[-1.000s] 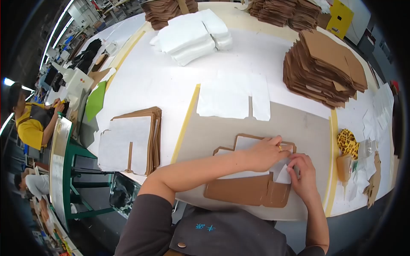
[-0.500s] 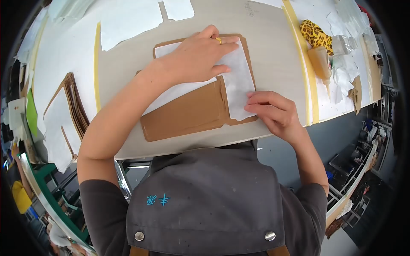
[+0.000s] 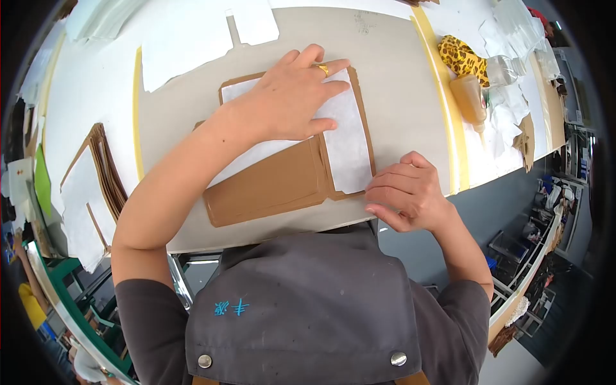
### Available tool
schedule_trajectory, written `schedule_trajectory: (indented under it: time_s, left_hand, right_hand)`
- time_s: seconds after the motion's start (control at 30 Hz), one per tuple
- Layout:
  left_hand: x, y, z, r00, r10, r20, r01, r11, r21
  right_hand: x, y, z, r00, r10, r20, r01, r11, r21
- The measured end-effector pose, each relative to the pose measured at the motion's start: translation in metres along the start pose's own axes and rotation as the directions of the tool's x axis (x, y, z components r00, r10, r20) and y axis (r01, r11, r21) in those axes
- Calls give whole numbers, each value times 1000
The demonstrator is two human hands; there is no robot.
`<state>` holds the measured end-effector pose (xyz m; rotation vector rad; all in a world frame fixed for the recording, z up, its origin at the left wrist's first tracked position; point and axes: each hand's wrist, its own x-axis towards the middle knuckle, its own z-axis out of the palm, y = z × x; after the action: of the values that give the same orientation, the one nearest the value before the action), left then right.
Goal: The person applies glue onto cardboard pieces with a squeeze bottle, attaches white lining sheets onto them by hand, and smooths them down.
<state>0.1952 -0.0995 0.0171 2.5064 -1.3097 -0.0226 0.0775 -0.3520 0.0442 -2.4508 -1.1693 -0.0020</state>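
Note:
A brown leather-like panel (image 3: 266, 189) with a slot-shaped cut lies on the worktable, and a white sheet (image 3: 350, 138) covers its upper and right parts. My left hand (image 3: 292, 96), a ring on one finger, lies spread over the sheet and presses it down. Its palm and wrist hide part of the sheet. My right hand (image 3: 410, 196) is at the panel's lower right corner, fingers bent and thumb apart from them, with nothing visible between. Whether its fingertips touch the panel's edge, I cannot tell.
A stack of brown panels with white sheets (image 3: 86, 199) sits at the left edge. White cut sheets (image 3: 186, 48) lie at the back. On the right are a glue bottle (image 3: 470, 99), a leopard-print cloth (image 3: 461, 59) and crumpled paper (image 3: 504, 122). Yellow tape strips (image 3: 138, 115) line the table.
My right hand has drawn back from the sheet's lower right corner, its thumb now apart from the fingers. My left hand stays spread on the sheet. The view has shifted slightly.

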Motion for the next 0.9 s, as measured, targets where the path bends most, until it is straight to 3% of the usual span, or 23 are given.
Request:
schedule_trajectory:
  time_s: [0.03, 0.17, 0.23, 0.37, 0.43, 0.53, 0.6, 0.63, 0.73, 0.83, 0.9]
  left_hand:
    - [1, 0, 0, 1000, 5, -1, -5, 1000, 6]
    - [3, -2, -1, 1000, 6, -22, -7, 1000, -19]
    - [1, -4, 0, 1000, -8, -28, 7, 999, -39]
    - [-2, -11, 3, 1000, -17, 6, 17, 997, -70]
    - [0, -15, 3, 1000, -9, 26, 11, 998, -61]
    - [-2, -16, 7, 999, -35, -39, 32, 995, -90]
    - [-6, -15, 7, 962, -225, -154, 225, 974, -21]
    - [-11, -12, 4, 961, -226, -160, 227, 974, -17]
    - [-32, -6, -5, 952, -287, -102, 287, 958, -17]
    - [-62, 0, -13, 949, -288, -128, 278, 956, -93]
    - [-80, 7, -24, 930, -367, -12, 362, 923, -126]
  right_hand:
    - [0, 1, -3, 996, -3, 92, -3, 998, 60]
    - [28, 1, 9, 1000, 26, -17, -27, 996, -80]
    - [26, 6, 19, 976, 92, 197, -49, 976, -213]
    - [12, -6, 8, 930, 82, 357, -48, 994, -103]
    - [13, -4, 3, 941, -36, 337, 43, 999, -15]
    - [46, 17, 14, 961, 95, 258, -72, 993, -99]
    - [65, 39, 24, 966, 161, 201, -127, 977, -173]
    - [70, 50, 26, 967, 157, 199, -122, 977, -177]
    - [87, 81, 27, 954, 290, 74, -239, 889, -391]
    - [91, 82, 17, 961, 276, -16, -257, 874, -412]
    - [96, 58, 13, 972, 233, -20, -227, 923, -310]
